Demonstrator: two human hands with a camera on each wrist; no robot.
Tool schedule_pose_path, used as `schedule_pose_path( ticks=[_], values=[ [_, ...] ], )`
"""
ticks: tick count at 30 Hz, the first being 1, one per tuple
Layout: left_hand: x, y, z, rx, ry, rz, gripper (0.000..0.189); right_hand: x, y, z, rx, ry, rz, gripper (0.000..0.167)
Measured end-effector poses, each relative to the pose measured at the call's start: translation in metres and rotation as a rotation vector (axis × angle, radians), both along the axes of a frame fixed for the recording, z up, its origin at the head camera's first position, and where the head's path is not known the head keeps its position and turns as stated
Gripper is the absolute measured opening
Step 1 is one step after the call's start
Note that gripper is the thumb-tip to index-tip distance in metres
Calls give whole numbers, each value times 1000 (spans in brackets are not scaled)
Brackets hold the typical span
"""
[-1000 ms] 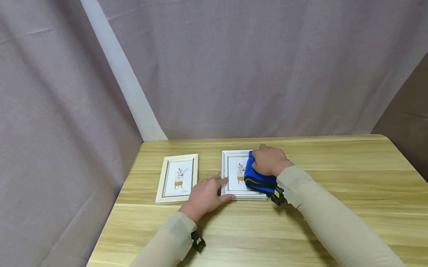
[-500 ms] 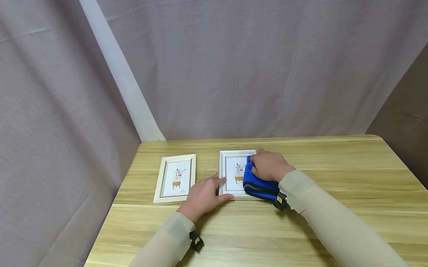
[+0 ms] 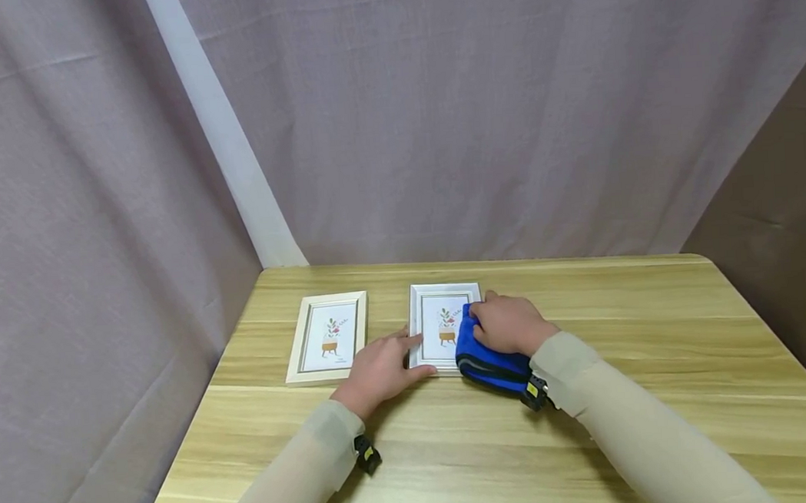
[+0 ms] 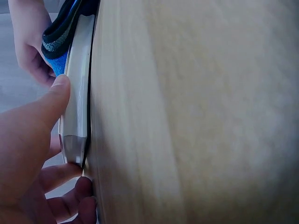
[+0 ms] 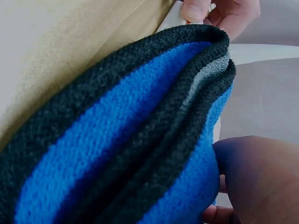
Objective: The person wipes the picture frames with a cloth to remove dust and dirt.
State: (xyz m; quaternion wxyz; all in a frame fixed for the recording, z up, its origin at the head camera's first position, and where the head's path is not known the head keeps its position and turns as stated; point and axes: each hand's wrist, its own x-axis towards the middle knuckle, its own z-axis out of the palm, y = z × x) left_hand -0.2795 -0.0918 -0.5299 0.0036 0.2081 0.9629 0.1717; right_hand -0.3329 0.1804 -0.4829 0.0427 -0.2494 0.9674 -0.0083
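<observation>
A silver-white picture frame (image 3: 416, 312) with a potted-plant print lies flat on the wooden table. My left hand (image 3: 379, 370) holds its lower left corner, the thumb along the near edge and the other fingers at the left side. In the left wrist view, the thumb presses the upper edge of the frame (image 4: 77, 107) while fingers bend around its corner. My right hand (image 3: 507, 324) grips a folded blue cloth (image 3: 486, 358) with black edging, laid over the right part of the frame. The thick folds of the cloth (image 5: 117, 88) fill much of the right wrist view.
To the left lies a second, cream picture frame (image 3: 296, 346) with a similar print, its lower right corner close to my left hand. The wooden table (image 3: 657, 328) reaches back to a grey-mauve curtain (image 3: 437, 126).
My right hand has drawn the cloth down the frame's right side toward me, baring the frame's upper right corner. The left hand keeps its place on the frame.
</observation>
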Motion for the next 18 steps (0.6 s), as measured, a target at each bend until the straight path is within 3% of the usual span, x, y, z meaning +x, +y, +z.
schedule_pose_path(
  ticks=[18],
  values=[
    [0,-1,-2,17,5,-4,77,16,2,-1,-12,10,8,38]
  ],
)
